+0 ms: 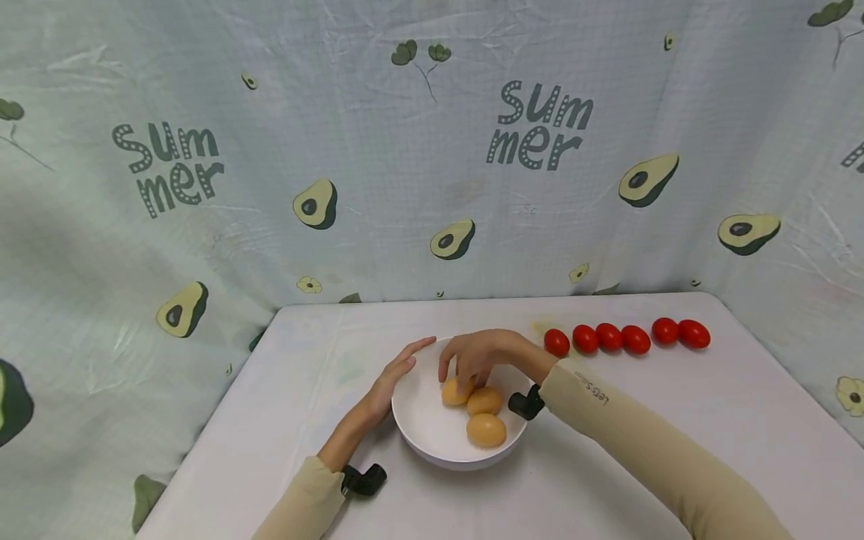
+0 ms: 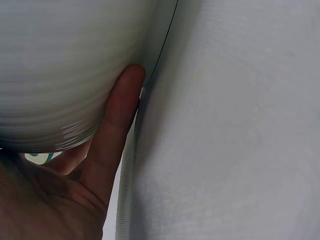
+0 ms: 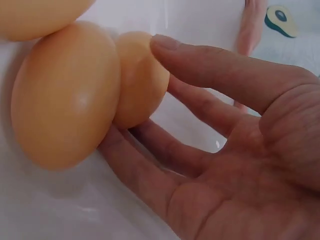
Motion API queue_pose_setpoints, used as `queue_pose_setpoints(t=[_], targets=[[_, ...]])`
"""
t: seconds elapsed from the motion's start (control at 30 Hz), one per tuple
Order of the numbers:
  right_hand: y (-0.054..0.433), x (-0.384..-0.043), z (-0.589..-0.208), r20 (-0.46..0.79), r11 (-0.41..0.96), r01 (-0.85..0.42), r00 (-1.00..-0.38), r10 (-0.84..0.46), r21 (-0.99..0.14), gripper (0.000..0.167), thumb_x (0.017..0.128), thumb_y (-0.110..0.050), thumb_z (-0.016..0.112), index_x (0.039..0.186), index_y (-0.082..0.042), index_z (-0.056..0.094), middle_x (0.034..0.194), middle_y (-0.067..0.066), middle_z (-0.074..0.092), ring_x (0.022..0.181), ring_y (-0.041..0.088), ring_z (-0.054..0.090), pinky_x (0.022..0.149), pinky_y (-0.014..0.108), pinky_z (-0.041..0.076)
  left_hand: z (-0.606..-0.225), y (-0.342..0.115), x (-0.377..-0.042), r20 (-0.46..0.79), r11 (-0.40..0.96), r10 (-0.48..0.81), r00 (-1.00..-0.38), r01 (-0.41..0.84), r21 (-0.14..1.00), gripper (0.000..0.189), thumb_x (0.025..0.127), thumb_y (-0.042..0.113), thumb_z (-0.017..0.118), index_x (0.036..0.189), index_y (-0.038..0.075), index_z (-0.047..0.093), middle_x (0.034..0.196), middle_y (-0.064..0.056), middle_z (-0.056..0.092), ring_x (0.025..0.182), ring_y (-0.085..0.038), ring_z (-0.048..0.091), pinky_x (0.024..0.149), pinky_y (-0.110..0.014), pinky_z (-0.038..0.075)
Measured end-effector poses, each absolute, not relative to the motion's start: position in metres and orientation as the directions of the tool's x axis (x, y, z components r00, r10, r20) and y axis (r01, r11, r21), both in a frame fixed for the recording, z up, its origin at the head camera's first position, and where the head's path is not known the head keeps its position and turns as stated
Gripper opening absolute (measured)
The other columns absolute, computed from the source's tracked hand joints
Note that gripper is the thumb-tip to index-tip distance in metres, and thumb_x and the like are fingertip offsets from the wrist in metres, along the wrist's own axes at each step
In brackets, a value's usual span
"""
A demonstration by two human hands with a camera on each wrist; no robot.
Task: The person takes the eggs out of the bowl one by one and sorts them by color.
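Note:
Three light-brown eggs lie in a white bowl [image 1: 421, 439] on the table. My right hand [image 1: 478, 354] reaches down into the bowl and holds the farthest egg [image 1: 454, 394]. In the right wrist view, the thumb touches the top of this egg [image 3: 140, 80] and fingers curl beneath it. Close against it sits the middle egg [image 1: 484, 402], with the nearest egg [image 1: 487, 430] just in front. My left hand [image 1: 388, 381] rests along the bowl's left side, fingers extended. The left wrist view shows its thumb [image 2: 112, 127] lying straight against the outer wall.
Several red cherry tomatoes [image 1: 610, 337] stand in a row along the back right of the white table [image 1: 324, 360]. Behind the table hangs a pale cloth [image 1: 378, 150] printed with avocados and lettering. A black wrist camera [image 1: 364, 480] sits on each forearm.

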State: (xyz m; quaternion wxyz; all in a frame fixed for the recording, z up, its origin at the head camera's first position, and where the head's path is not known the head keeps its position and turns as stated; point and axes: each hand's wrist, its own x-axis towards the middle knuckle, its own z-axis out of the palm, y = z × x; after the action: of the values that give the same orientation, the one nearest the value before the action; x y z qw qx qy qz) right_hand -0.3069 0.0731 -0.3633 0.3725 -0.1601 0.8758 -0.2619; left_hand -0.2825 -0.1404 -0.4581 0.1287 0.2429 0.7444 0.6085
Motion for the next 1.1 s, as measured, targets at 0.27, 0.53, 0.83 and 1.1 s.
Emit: queue_pose_setpoints(t=[0.27,0.53,0.83,1.1], targets=[[0.063,-0.310,-0.369,-0.568,0.808,-0.202,-0.618,-0.544,-0.553,0.028,0.082,0.000,0.081,0.101,-0.020,0.075,0.096,0.005,0.064,0.080,0.017,0.057,0.077,0.027,0.058,-0.459,-0.141,-0.284,0.094,0.155,0.526,-0.846,0.204,0.967,0.054,0.112,0.030,0.020,0.162,0.017,0.033,0.172,-0.007,0.025,0.162,-0.031,0.016,0.131,-0.058,0.011],[0.062,-0.310,-0.370,-0.547,0.753,-0.257,-0.554,-0.628,-0.605,0.028,0.083,-0.002,0.080,0.104,-0.020,0.074,0.103,0.005,0.069,0.082,0.017,0.062,0.076,0.027,0.059,-0.457,-0.141,-0.282,0.103,0.147,0.519,-0.849,0.208,0.967,0.053,0.112,0.029,0.022,0.161,0.016,0.035,0.171,-0.006,0.027,0.162,-0.030,0.016,0.130,-0.056,0.011],[0.074,-0.309,-0.364,-0.473,0.686,-0.276,-0.552,-0.687,-0.673,0.033,0.084,-0.003,0.076,0.109,-0.024,0.071,0.113,0.004,0.065,0.099,0.019,0.061,0.085,0.029,0.057,-0.457,-0.140,-0.282,0.098,0.162,0.510,-0.855,0.207,0.965,0.053,0.112,0.028,0.021,0.161,0.017,0.035,0.172,-0.006,0.027,0.162,-0.030,0.016,0.130,-0.062,0.007],[0.088,-0.307,-0.353,-0.391,0.619,-0.332,-0.545,-0.742,-0.712,0.034,0.083,-0.008,0.074,0.114,-0.022,0.071,0.115,0.002,0.068,0.111,0.024,0.061,0.093,0.035,0.052,-0.457,-0.141,-0.282,0.104,0.170,0.496,-0.862,0.214,0.962,0.053,0.112,0.027,0.022,0.161,0.014,0.036,0.171,-0.008,0.029,0.162,-0.030,0.015,0.130,-0.061,0.007]])
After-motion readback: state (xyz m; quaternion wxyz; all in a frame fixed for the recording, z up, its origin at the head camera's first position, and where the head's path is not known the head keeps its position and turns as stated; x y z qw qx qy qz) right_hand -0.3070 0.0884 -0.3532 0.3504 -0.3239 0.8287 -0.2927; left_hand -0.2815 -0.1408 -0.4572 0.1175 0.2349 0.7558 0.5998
